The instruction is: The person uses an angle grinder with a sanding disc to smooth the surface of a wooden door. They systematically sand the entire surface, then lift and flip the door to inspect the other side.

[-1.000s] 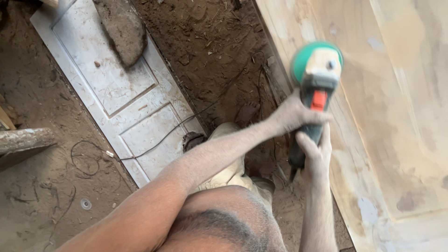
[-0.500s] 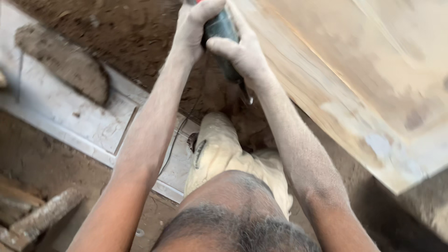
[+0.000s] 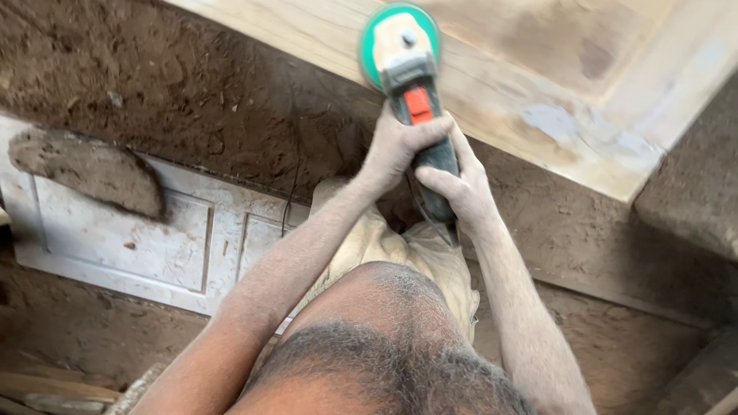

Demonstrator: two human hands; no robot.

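Observation:
A dark green power sander (image 3: 406, 73) with a round green disc and a red switch rests its disc on the near edge of a bare wooden door panel (image 3: 538, 69). My left hand (image 3: 396, 146) is closed around the tool's body just behind the switch. Closer to me, my right hand (image 3: 461, 190) grips the rear handle. Both arms are coated in pale dust. My dusty trousers and bare chest fill the lower middle of the view.
A white panelled door (image 3: 131, 246) lies flat on the dirt floor at the left, with a dusty stone-like lump (image 3: 92, 173) on it. A thin cable (image 3: 293, 180) runs across the dirt. Rough wood pieces (image 3: 46, 388) lie at the bottom left.
The view has swung round. The sander, cut off at the top edge half a second ago, is now fully in view, with its disc on the panel's near edge. Both hands keep their grip.

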